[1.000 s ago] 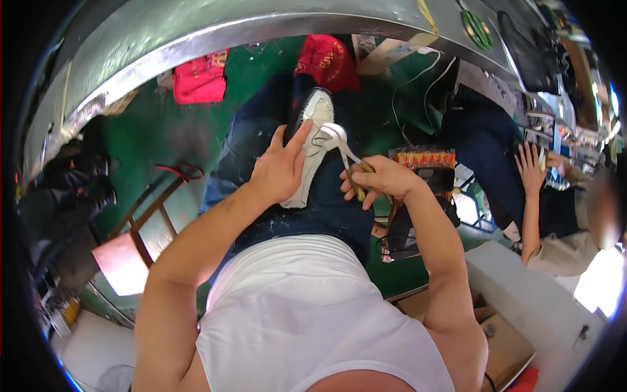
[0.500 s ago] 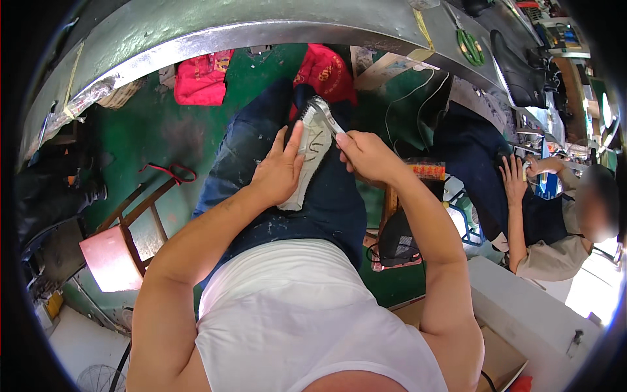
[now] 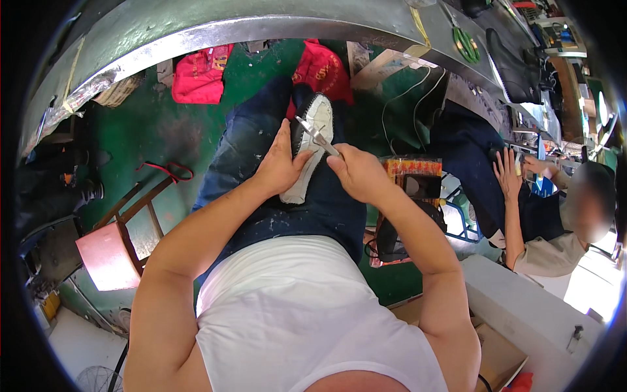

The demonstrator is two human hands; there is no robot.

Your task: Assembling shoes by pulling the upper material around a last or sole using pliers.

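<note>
A shoe [image 3: 302, 181] lies bottom up across my lap, toe pointing away, its pale underside showing and a jagged edge of material around the toe. My left hand [image 3: 281, 163] grips it along its left side, thumb over the underside and fingers on the outer edge. In my right hand [image 3: 359, 168] are metal pincers [image 3: 319, 136], the handle wrapped in my closed fingers. Their head lies across the underside and reaches the shoe's left edge near my left fingertips. Whether the jaws bite on the material is too small to tell.
A metal-edged bench [image 3: 215, 36] curves across the far side, with green-handled scissors [image 3: 466, 46] and black boots [image 3: 513, 68] on it. A wooden chair [image 3: 108, 258] stands left. At right sits a co-worker [image 3: 548, 251]. Red cloth bags [image 3: 199, 75] hang under the bench.
The pincers have swung from the toe's right side to across the shoe, their head now at its left edge. My left hand has slid outward, its thumb now on the underside.
</note>
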